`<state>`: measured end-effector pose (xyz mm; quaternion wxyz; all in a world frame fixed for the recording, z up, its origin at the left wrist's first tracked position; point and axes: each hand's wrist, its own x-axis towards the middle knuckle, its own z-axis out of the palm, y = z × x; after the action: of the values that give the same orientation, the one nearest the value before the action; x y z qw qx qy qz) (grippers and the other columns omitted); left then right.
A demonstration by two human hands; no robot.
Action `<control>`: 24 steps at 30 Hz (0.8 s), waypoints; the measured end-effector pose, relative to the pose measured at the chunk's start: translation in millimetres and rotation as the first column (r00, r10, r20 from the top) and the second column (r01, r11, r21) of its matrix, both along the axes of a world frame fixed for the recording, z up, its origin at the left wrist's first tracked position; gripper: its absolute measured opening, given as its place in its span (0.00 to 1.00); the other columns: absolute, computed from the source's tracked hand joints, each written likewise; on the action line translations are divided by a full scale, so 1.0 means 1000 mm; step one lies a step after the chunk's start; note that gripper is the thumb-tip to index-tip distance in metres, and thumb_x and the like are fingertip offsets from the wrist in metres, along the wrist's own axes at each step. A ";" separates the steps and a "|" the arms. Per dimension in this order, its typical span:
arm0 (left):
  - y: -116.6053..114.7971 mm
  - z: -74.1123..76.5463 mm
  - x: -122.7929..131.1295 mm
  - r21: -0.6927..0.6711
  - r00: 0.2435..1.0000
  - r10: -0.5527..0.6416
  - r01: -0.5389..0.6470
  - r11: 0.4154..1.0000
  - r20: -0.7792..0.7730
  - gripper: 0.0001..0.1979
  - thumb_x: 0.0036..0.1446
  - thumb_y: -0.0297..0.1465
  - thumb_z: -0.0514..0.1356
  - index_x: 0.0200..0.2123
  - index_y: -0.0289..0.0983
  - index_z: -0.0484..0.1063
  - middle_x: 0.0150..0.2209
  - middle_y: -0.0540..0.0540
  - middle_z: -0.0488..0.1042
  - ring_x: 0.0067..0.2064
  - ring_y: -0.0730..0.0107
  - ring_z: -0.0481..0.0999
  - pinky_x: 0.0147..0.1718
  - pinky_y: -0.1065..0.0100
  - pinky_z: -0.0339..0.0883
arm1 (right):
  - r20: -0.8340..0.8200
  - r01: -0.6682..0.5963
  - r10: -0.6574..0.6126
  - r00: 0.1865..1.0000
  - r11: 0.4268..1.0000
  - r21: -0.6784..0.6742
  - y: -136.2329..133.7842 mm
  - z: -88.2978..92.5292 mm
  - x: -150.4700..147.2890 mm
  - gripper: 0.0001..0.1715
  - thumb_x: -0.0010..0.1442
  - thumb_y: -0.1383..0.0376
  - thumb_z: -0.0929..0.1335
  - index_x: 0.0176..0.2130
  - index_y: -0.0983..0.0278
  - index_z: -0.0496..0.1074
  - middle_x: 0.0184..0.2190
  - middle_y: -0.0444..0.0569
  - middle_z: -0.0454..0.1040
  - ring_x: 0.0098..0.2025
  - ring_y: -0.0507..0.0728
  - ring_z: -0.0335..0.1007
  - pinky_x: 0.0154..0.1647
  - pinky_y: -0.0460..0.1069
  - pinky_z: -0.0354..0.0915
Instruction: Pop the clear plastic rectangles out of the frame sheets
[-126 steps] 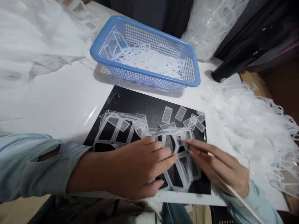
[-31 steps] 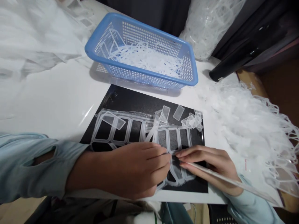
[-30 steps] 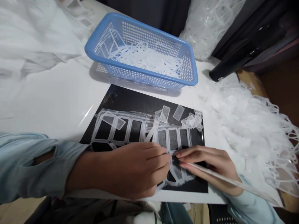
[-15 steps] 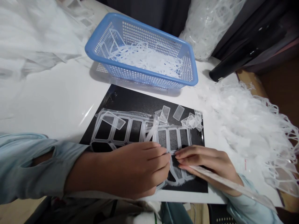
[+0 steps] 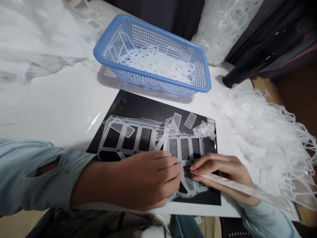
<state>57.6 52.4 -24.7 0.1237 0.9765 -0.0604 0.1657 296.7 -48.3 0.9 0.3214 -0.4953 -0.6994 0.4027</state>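
A translucent plastic sheet of rounded rectangular frames (image 5: pixel 135 138) lies on a black mat (image 5: pixel 146 105). My left hand (image 5: pixel 138 178) rests closed over the sheet's near part, fingers curled down; its thumb and fingertips are mostly hidden. Just to the right, my right hand (image 5: pixel 223 172) pinches a long, narrow pale strip (image 5: pixel 242 189) whose back end reaches over the wrist. Its pinched tip is over the sheet's lower right frames. A loose clear strip (image 5: pixel 163 137) sticks up beyond my left fingers. Small clear rectangular pieces (image 5: pixel 190 120) are scattered along the mat's far side.
A blue plastic basket (image 5: pixel 158 81) holding thin white frames stands behind the mat. Piles of white plastic netting lie on the right (image 5: pixel 267 145) and white sheets on the left (image 5: pixel 42 39). A full clear bag (image 5: pixel 220 29) and a black tube (image 5: pixel 244 71) stand at the back right.
My right hand has drawn slightly back to the right, its fingers more bent around the strip. My left hand keeps its place on the sheet. The view has shifted a little.
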 end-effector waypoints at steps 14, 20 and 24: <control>0.000 -0.001 0.002 0.031 0.999 -0.024 0.023 0.999 0.045 0.13 0.59 0.29 0.59 0.46 0.31 0.77 0.45 0.40 0.78 0.45 0.60 0.74 0.51 0.60 0.69 | 0.057 -0.023 0.020 0.998 0.998 0.066 -0.001 0.001 -0.002 0.08 0.56 0.76 0.73 0.38 0.67 0.78 0.37 0.52 0.80 0.38 0.52 0.80 0.43 0.41 0.73; -0.001 -0.001 0.001 0.052 0.999 -0.014 0.012 0.999 0.043 0.13 0.60 0.29 0.58 0.46 0.33 0.77 0.46 0.41 0.78 0.44 0.60 0.74 0.52 0.60 0.69 | 0.058 -0.022 0.017 0.998 0.995 0.092 0.000 0.002 -0.004 0.09 0.56 0.77 0.73 0.38 0.67 0.78 0.37 0.53 0.80 0.38 0.52 0.80 0.42 0.41 0.73; -0.001 -0.001 0.001 0.037 0.999 -0.019 0.018 0.999 0.038 0.14 0.59 0.28 0.58 0.46 0.31 0.77 0.46 0.41 0.78 0.45 0.60 0.74 0.52 0.60 0.68 | 0.064 -0.018 0.012 0.998 0.995 0.098 0.000 0.002 -0.003 0.09 0.56 0.77 0.73 0.38 0.67 0.78 0.37 0.52 0.80 0.38 0.52 0.80 0.43 0.41 0.73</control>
<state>58.7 51.7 -25.9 0.1061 0.9746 -0.0748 0.1822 293.7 -47.9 2.6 0.3202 -0.4861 -0.7320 0.3541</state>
